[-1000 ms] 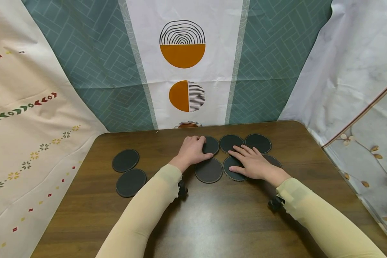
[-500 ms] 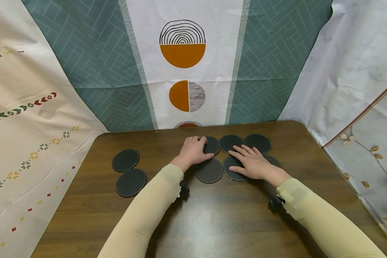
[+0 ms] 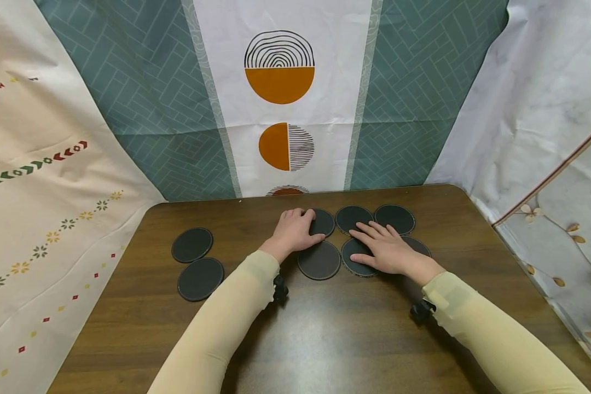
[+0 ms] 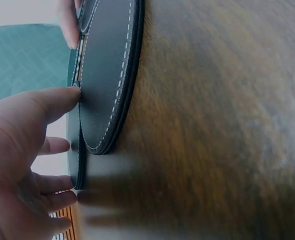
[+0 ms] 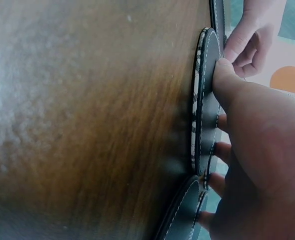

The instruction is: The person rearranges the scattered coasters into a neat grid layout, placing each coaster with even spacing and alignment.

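Observation:
Several round black coasters with stitched edges lie flat in two rows at the back of the table. My left hand (image 3: 293, 230) grips the back-left coaster (image 3: 323, 223) by its edge, thumb at the near side and fingers round its far left side. Just in front of it lies another coaster (image 3: 319, 260). Spread out, my right hand (image 3: 381, 249) rests over the front-row middle coaster (image 5: 210, 100), its fingertips reaching the back-middle coaster (image 3: 353, 219). Under that hand and wrist, the front-right coaster (image 3: 417, 246) is partly hidden. The back-right coaster (image 3: 395, 219) lies beyond the fingers.
Two more black coasters lie apart at the left of the wooden table (image 3: 305, 339): a far one (image 3: 192, 244) and a nearer one (image 3: 200, 279) almost touching it. Patterned cloths hang behind the table (image 3: 285, 153) and along both sides.
My left hand and the back-left coaster shift a very little to the right, then slightly back left. The right hand and the other coasters stay where they are.

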Available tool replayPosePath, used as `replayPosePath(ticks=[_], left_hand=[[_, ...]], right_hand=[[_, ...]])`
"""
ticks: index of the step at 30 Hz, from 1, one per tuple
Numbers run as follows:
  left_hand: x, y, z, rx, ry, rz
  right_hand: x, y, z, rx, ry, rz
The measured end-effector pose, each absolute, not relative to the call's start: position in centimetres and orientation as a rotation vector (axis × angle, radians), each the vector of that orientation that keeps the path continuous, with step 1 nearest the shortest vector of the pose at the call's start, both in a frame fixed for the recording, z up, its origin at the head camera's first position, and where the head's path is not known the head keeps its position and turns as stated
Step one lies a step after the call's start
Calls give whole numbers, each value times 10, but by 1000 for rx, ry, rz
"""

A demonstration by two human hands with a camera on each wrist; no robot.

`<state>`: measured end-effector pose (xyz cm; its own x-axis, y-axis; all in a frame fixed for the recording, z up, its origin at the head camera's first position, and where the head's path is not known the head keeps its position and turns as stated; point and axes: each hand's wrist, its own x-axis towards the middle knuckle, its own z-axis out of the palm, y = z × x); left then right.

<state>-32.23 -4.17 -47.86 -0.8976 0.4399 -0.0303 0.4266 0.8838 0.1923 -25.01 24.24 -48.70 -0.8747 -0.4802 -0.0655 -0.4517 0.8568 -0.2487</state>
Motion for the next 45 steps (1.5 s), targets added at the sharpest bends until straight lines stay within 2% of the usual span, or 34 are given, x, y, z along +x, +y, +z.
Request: replayPosePath(ticks=[19, 31, 45], left_hand=[[-312, -55, -467, 707, 2990, 304], [-291, -102, -459, 747, 3037, 235], [-259, -163, -449, 675, 3106, 199]], right_hand=[[-252, 241, -486, -736, 2898, -344], [-251, 239, -480, -724, 2894, -311], [-250, 241, -484, -755, 2898, -364]])
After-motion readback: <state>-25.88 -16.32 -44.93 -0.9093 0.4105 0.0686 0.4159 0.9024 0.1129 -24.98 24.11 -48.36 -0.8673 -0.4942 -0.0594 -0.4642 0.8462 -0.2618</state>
